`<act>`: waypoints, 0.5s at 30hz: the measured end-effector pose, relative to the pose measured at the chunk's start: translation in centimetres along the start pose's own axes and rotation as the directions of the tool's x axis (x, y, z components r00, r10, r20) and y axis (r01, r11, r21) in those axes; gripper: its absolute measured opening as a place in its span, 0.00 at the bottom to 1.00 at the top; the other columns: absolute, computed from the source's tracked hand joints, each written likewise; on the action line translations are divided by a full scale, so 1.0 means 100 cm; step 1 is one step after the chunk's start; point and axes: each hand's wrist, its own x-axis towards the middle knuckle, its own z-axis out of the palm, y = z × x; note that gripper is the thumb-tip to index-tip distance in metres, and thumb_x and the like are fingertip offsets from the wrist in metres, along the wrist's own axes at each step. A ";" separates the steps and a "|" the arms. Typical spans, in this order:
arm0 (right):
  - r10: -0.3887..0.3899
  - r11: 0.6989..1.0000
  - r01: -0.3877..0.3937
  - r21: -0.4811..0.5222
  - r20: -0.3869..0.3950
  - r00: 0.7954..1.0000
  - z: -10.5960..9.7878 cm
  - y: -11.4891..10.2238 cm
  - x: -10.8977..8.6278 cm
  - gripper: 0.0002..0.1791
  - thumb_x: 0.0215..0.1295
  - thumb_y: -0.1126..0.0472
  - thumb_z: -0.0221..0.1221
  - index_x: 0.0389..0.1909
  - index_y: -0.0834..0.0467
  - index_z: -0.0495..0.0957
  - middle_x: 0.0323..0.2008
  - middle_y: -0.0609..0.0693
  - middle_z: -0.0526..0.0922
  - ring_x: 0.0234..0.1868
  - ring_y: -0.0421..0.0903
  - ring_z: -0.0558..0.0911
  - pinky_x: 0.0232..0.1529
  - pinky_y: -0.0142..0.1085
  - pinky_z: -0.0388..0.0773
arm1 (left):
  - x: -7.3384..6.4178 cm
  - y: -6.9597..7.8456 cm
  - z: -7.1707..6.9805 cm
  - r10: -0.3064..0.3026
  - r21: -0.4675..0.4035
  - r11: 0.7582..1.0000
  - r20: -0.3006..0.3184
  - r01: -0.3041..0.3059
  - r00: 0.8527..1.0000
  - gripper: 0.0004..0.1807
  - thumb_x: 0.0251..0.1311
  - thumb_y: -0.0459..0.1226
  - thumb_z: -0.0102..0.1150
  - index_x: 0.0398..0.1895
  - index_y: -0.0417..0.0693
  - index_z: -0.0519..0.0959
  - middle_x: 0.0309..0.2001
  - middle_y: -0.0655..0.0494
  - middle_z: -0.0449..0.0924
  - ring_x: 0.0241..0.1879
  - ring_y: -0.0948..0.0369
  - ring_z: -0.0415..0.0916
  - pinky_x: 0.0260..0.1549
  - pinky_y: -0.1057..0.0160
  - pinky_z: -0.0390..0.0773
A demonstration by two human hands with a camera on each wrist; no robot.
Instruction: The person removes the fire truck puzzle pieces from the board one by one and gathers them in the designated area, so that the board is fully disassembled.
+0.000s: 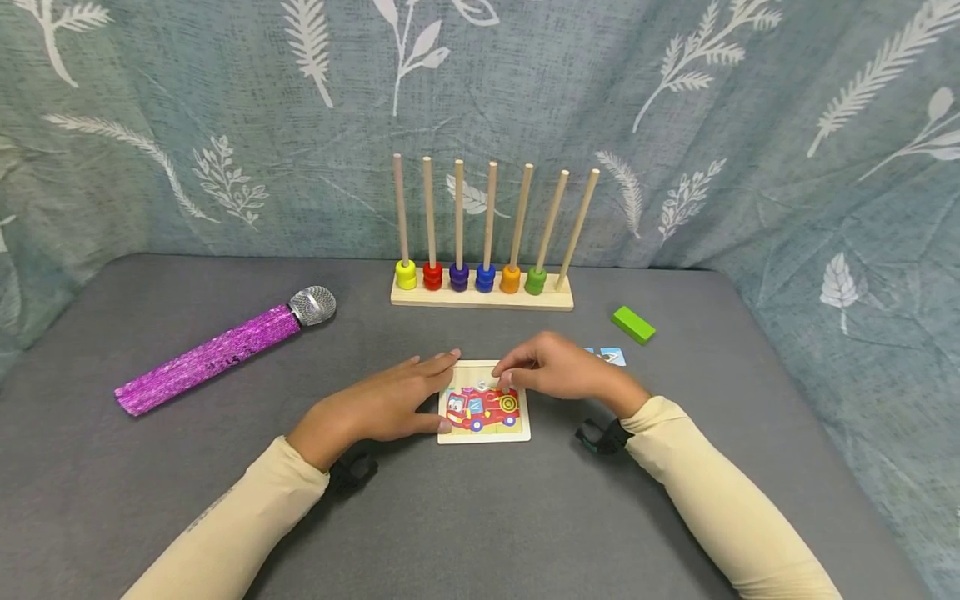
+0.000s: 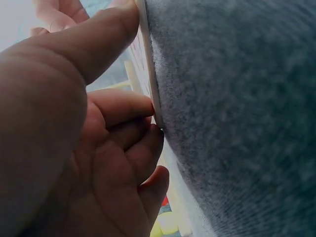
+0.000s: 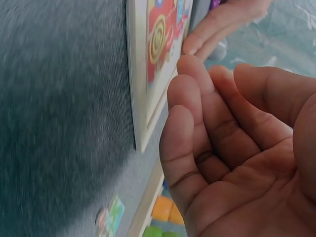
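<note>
The left hand [image 1: 390, 402] rests at the left side of a wooden puzzle tray [image 1: 486, 440], thumb and fingers spread apart, touching its near-left and far-left corners; the tray lies flat on the grey table [image 1: 480, 517], between the hands, showing a red fire engine [image 1: 491, 407] below bare wood. The right hand [image 1: 558, 367] reaches over the tray's far-right part, fingers bent, thumb near the index fingertip; whether they pinch anything I cannot tell; blue puzzle pieces [image 1: 612, 357] lie just beyond that wrist, near a green block [image 1: 633, 325].
</note>
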 end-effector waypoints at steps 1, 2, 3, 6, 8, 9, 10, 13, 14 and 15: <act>-0.007 1.000 0.007 0.003 0.001 1.000 0.001 -0.001 0.001 0.12 0.70 0.66 0.56 0.48 0.63 0.83 0.40 0.47 0.86 0.38 0.37 0.81 0.39 0.34 0.77 | 0.000 0.000 0.000 0.000 0.005 1.000 0.001 0.000 1.000 0.43 0.64 0.47 0.62 0.73 0.32 0.55 0.75 0.42 0.46 0.73 0.49 0.47 0.69 0.47 0.47; -0.014 1.000 0.014 0.003 -0.001 1.000 0.002 -0.002 0.002 0.12 0.70 0.66 0.56 0.48 0.63 0.83 0.40 0.47 0.86 0.38 0.37 0.81 0.39 0.34 0.77 | 0.000 0.000 0.000 0.001 0.009 1.000 0.001 -0.001 1.000 0.43 0.64 0.47 0.62 0.73 0.32 0.55 0.75 0.42 0.47 0.73 0.49 0.47 0.69 0.47 0.47; -0.018 1.000 0.018 0.003 -0.006 1.000 0.004 -0.002 0.003 0.12 0.69 0.65 0.56 0.48 0.63 0.84 0.40 0.47 0.86 0.37 0.37 0.81 0.39 0.34 0.77 | 0.000 0.000 -0.001 0.000 0.010 1.000 0.002 0.000 1.000 0.43 0.64 0.47 0.62 0.73 0.32 0.55 0.75 0.42 0.47 0.73 0.49 0.47 0.69 0.47 0.47; -0.022 1.000 0.022 0.022 -0.015 1.000 0.008 -0.004 0.007 0.11 0.69 0.65 0.56 0.47 0.62 0.84 0.40 0.47 0.86 0.36 0.38 0.81 0.38 0.33 0.77 | 0.000 0.001 -0.001 0.003 0.012 1.000 0.001 -0.003 1.000 0.43 0.64 0.47 0.62 0.72 0.32 0.56 0.75 0.42 0.47 0.73 0.49 0.47 0.69 0.47 0.47; -0.028 0.999 0.029 0.036 -0.014 1.000 0.012 -0.005 0.010 0.11 0.69 0.65 0.56 0.47 0.62 0.84 0.40 0.47 0.86 0.36 0.38 0.81 0.38 0.33 0.77 | 0.000 0.001 -0.002 0.003 0.017 1.000 0.002 -0.003 1.000 0.42 0.64 0.46 0.62 0.72 0.32 0.56 0.75 0.42 0.48 0.73 0.48 0.47 0.69 0.47 0.47; -0.034 0.998 0.034 0.045 -0.011 0.999 0.014 -0.005 0.012 0.11 0.69 0.65 0.56 0.47 0.62 0.84 0.40 0.47 0.86 0.37 0.39 0.81 0.39 0.34 0.77 | 0.000 0.001 -0.002 0.003 0.020 1.000 0.001 -0.003 1.000 0.42 0.64 0.46 0.62 0.72 0.32 0.56 0.75 0.42 0.48 0.73 0.48 0.47 0.69 0.47 0.47; -0.038 0.998 0.039 0.053 -0.009 0.999 0.015 -0.006 0.013 0.11 0.69 0.65 0.56 0.47 0.62 0.84 0.41 0.47 0.86 0.38 0.38 0.81 0.40 0.34 0.77 | -0.001 0.001 -0.002 0.004 0.024 1.000 0.000 -0.004 1.000 0.42 0.64 0.46 0.62 0.72 0.32 0.56 0.75 0.41 0.48 0.73 0.48 0.47 0.69 0.47 0.47; -0.035 0.997 0.036 0.061 -0.008 0.999 0.020 -0.009 0.017 0.11 0.69 0.66 0.56 0.47 0.62 0.84 0.41 0.48 0.86 0.38 0.37 0.81 0.42 0.33 0.78 | -0.001 0.001 -0.002 0.003 0.034 0.999 0.004 -0.004 1.000 0.42 0.64 0.47 0.62 0.72 0.32 0.56 0.75 0.41 0.48 0.73 0.48 0.46 0.69 0.47 0.47; -0.034 0.997 0.034 0.063 -0.008 0.999 0.021 -0.010 0.018 0.11 0.69 0.66 0.56 0.47 0.62 0.83 0.41 0.48 0.86 0.38 0.37 0.81 0.42 0.33 0.78 | -0.001 0.001 -0.002 0.004 0.037 0.999 0.005 -0.004 1.000 0.42 0.64 0.47 0.61 0.72 0.32 0.56 0.75 0.41 0.47 0.73 0.48 0.46 0.69 0.47 0.47; -0.030 0.998 0.030 0.062 -0.010 1.000 0.022 -0.011 0.019 0.11 0.69 0.66 0.56 0.47 0.62 0.83 0.42 0.49 0.86 0.38 0.37 0.81 0.41 0.33 0.78 | -0.001 0.001 -0.001 0.005 0.039 0.999 0.007 -0.005 1.000 0.42 0.64 0.47 0.61 0.73 0.32 0.56 0.75 0.41 0.47 0.73 0.48 0.46 0.69 0.47 0.47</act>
